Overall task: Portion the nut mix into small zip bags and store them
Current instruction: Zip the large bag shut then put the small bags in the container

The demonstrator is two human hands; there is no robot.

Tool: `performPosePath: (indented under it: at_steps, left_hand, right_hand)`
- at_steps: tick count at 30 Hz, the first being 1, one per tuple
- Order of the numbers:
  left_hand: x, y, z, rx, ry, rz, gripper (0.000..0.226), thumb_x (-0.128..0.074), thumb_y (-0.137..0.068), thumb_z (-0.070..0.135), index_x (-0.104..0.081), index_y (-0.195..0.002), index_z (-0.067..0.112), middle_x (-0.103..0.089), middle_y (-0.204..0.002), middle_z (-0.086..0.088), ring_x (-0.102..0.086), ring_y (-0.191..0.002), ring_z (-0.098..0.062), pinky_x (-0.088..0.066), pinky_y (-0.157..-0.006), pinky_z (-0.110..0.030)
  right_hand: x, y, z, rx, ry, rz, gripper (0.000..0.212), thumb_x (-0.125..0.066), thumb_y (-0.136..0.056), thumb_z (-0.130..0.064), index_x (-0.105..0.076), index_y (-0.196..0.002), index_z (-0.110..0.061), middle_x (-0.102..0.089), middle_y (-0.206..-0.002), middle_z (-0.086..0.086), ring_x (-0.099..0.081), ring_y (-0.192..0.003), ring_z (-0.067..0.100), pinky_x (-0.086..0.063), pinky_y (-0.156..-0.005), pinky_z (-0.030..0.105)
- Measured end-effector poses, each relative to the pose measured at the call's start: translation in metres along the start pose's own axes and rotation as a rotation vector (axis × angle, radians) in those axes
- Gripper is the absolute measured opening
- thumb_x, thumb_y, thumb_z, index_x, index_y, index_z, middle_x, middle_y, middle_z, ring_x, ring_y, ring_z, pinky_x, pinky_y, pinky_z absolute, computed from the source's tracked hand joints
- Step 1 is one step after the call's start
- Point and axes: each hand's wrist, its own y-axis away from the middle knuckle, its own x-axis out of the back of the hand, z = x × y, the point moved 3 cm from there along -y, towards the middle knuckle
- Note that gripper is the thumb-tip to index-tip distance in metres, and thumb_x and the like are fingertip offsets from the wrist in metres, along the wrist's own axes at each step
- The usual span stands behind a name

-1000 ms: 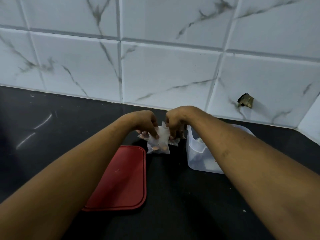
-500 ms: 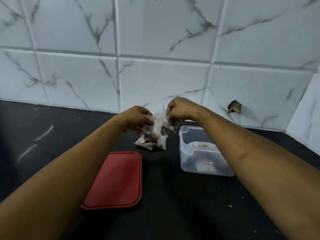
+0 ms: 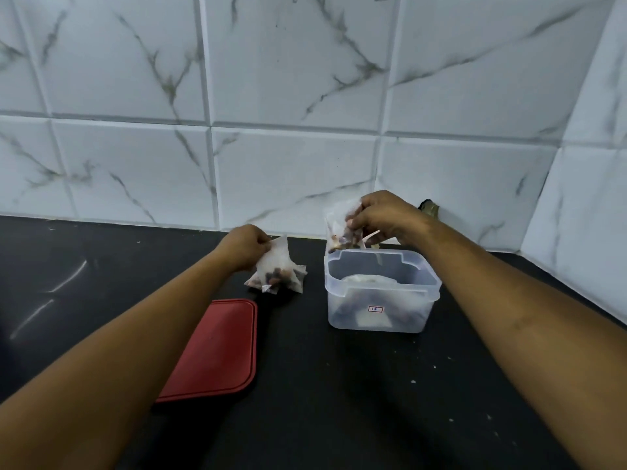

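The left hand (image 3: 249, 244) and the right hand (image 3: 383, 218) each pinch a bag of nuts over a glossy black countertop (image 3: 339, 385).

At the frame's centre, the left hand's fingertips pinch the top of a small clear plastic zip bag of dark nut mix (image 3: 276, 266), whose bottom rests on a few more filled bags (image 3: 254, 283) on the countertop. Right of centre, the right hand's curled thumb and fingers pinch a second clear zip bag of nut mix (image 3: 341, 232) just above the back left corner of a lidless translucent rectangular plastic container (image 3: 400, 320). The container seems to hold more bags, though its frosted wall blurs them. A flat red rounded-rectangle plastic lid (image 3: 217, 347) lies lower left of centre, apart from the container. White marble-veined wall tiles (image 3: 305, 62) fill the upper frame.
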Motion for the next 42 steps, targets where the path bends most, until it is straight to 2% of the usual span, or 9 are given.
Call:
performPosePath:
  at_steps: [3, 6, 12, 16, 21, 26, 31, 34, 42]
  left_hand:
    - [0.008, 0.005, 0.007, -0.065, 0.015, 0.054, 0.019, -0.06, -0.101, 0.019, -0.077, -0.107, 0.014, -0.071, -0.097, 0.002, -0.064, -0.087, -0.016, -0.048, -0.078, -0.028]
    - [0.017, 0.005, 0.017, -0.134, 0.188, 0.044, 0.018, -0.059, -0.102, 0.014, -0.076, -0.105, 0.011, -0.078, -0.099, -0.002, -0.074, -0.089, -0.023, -0.057, -0.086, -0.034]
    - [0.034, 0.01, 0.078, -0.256, 0.533, 0.034, 0.017, -0.057, -0.105, 0.015, -0.07, -0.111, 0.006, -0.077, -0.098, -0.011, -0.072, -0.067, -0.015, -0.058, -0.063, -0.031]
    - [0.025, 0.016, 0.125, -0.328, 0.562, -0.085, 0.017, -0.058, -0.104, 0.016, -0.071, -0.112, 0.009, -0.078, -0.1, -0.007, -0.073, -0.069, -0.017, -0.058, -0.061, -0.03]
    - [-0.005, 0.024, 0.155, -0.319, 0.409, -0.281, 0.012, -0.06, -0.102, 0.008, -0.072, -0.105, 0.01, -0.074, -0.101, -0.011, -0.072, -0.069, -0.017, -0.057, -0.056, -0.027]
    - [-0.031, 0.026, 0.161, -0.229, 0.215, -0.407, 0.021, -0.057, -0.098, -0.002, -0.066, -0.114, 0.006, -0.07, -0.103, -0.012, -0.074, -0.081, -0.026, -0.064, -0.07, -0.035]
    - [-0.046, 0.026, 0.168, -0.297, -0.304, -0.333, 0.028, -0.071, -0.09, 0.009, -0.065, -0.116, 0.018, -0.064, -0.114, -0.005, -0.067, -0.098, -0.025, -0.059, -0.085, -0.039]
    - [-0.053, 0.031, 0.174, -0.391, -0.61, -0.193, 0.035, -0.07, -0.091, 0.017, -0.062, -0.125, 0.026, -0.061, -0.121, -0.001, -0.057, -0.101, -0.02, -0.044, -0.072, -0.033]
    - [-0.063, 0.03, 0.171, -0.475, -0.694, -0.16, 0.02, -0.078, -0.088, 0.024, -0.064, -0.103, 0.024, -0.065, -0.104, 0.003, -0.062, -0.098, -0.021, -0.046, -0.07, -0.032]
  right_hand:
    - [0.018, 0.012, 0.011, -0.041, -0.01, -0.014, 0.017, -0.064, -0.091, 0.008, -0.065, -0.101, -0.006, -0.076, -0.086, 0.015, -0.07, -0.07, 0.022, -0.053, -0.058, 0.029]
    - [0.038, 0.024, 0.021, -0.094, -0.006, -0.039, 0.018, -0.061, -0.094, 0.009, -0.065, -0.109, 0.0, -0.074, -0.085, 0.016, -0.072, -0.068, 0.023, -0.059, -0.06, 0.032]
    - [0.046, 0.049, 0.039, -0.229, 0.174, -0.141, 0.019, -0.068, -0.089, 0.013, -0.067, -0.109, 0.012, -0.074, -0.086, 0.021, -0.077, -0.08, 0.034, -0.066, -0.073, 0.042]
    - [0.037, 0.052, 0.04, -0.268, 0.313, -0.146, 0.018, -0.069, -0.087, 0.017, -0.066, -0.103, 0.009, -0.073, -0.087, 0.026, -0.076, -0.078, 0.033, -0.066, -0.075, 0.046]
    - [0.043, 0.05, 0.032, -0.235, 0.37, 0.069, 0.023, -0.055, -0.094, 0.016, -0.062, -0.117, 0.014, -0.073, -0.091, 0.032, -0.077, -0.078, 0.041, -0.065, -0.078, 0.053]
    - [0.05, 0.056, 0.02, -0.128, 0.202, 0.144, 0.018, -0.046, -0.1, 0.008, -0.06, -0.11, 0.003, -0.071, -0.094, 0.024, -0.077, -0.074, 0.038, -0.065, -0.071, 0.05]
    - [0.045, 0.059, 0.025, -0.157, 0.261, 0.083, 0.012, -0.055, -0.097, 0.01, -0.062, -0.106, 0.007, -0.072, -0.088, 0.024, -0.077, -0.068, 0.034, -0.066, -0.064, 0.045]
    - [0.04, 0.057, 0.029, -0.158, 0.33, 0.067, 0.013, -0.066, -0.094, 0.007, -0.063, -0.106, 0.006, -0.073, -0.096, 0.027, -0.078, -0.077, 0.037, -0.066, -0.07, 0.048]
    - [0.012, 0.049, 0.044, -0.175, 0.603, -0.093, 0.029, -0.083, -0.087, -0.017, -0.068, -0.11, -0.006, -0.075, -0.103, 0.016, -0.075, -0.094, 0.03, -0.06, -0.069, 0.034]
